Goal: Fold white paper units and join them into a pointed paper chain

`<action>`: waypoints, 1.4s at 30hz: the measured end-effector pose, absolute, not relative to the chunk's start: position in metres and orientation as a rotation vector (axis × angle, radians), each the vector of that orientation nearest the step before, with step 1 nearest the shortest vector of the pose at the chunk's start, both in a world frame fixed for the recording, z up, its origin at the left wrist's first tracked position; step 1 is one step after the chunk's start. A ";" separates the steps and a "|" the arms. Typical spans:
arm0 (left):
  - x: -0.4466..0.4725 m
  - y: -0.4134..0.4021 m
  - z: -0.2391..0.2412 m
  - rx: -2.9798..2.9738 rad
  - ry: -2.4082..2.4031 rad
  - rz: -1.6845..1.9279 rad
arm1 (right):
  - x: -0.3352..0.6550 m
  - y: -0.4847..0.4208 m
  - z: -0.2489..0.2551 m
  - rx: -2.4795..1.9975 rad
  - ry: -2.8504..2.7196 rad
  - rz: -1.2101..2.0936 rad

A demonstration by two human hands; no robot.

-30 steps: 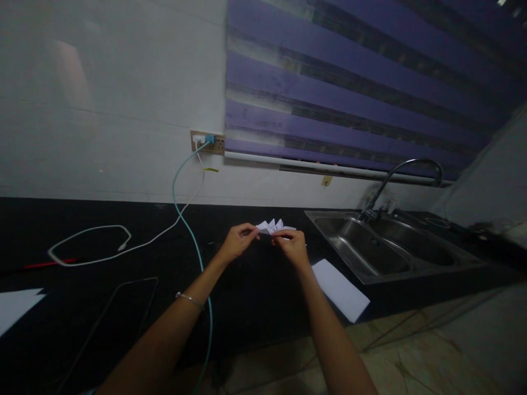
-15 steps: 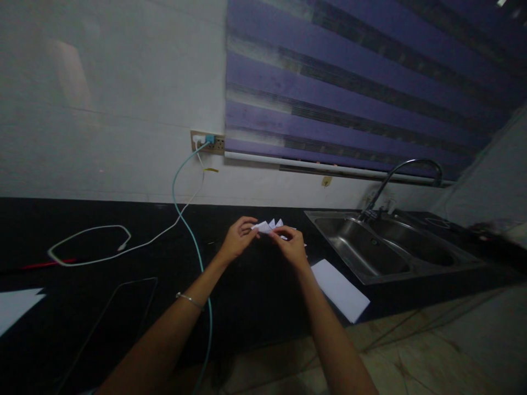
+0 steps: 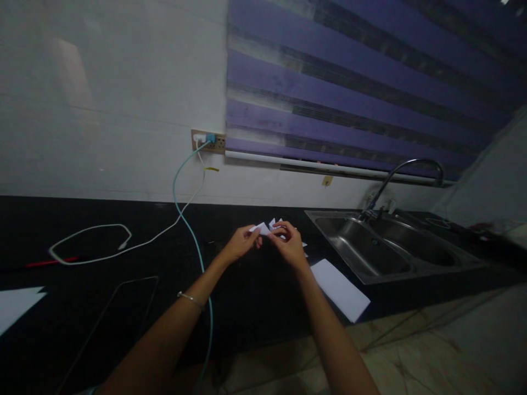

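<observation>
1. Both hands meet above the black table (image 3: 123,307), pinching a small folded white paper piece (image 3: 268,227) between them.
2. The left hand (image 3: 241,243) grips its left tip; the right hand (image 3: 290,247) clasps its right part, equally close.
3. The piece's long axis runs left to right, with points sticking up.
4. Fingers hide its lower folds; dim light blurs the creases.
5. A flat paper sheet (image 3: 340,288) lies near the sink (image 3: 370,252).

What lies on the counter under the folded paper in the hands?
Under the folded paper, held by the left hand and right hand, is the black counter. A paper corner peeks out by the right hand; the hands cover the rest.
</observation>
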State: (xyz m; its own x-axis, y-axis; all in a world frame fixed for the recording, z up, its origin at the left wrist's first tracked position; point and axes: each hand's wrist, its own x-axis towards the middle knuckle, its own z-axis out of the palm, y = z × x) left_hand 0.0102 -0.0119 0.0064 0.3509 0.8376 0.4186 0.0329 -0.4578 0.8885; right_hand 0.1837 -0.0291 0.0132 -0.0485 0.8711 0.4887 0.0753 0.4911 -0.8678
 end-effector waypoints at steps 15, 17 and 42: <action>0.014 -0.017 0.007 1.898 0.825 1.228 | 0.175 -0.028 0.009 -0.906 -1.619 0.845; 0.014 -0.016 0.006 1.895 0.826 1.235 | 0.175 -0.027 0.009 -0.895 -1.610 0.847; 0.013 -0.016 0.006 1.886 0.858 1.264 | 0.173 -0.021 -0.001 -0.844 -1.567 0.965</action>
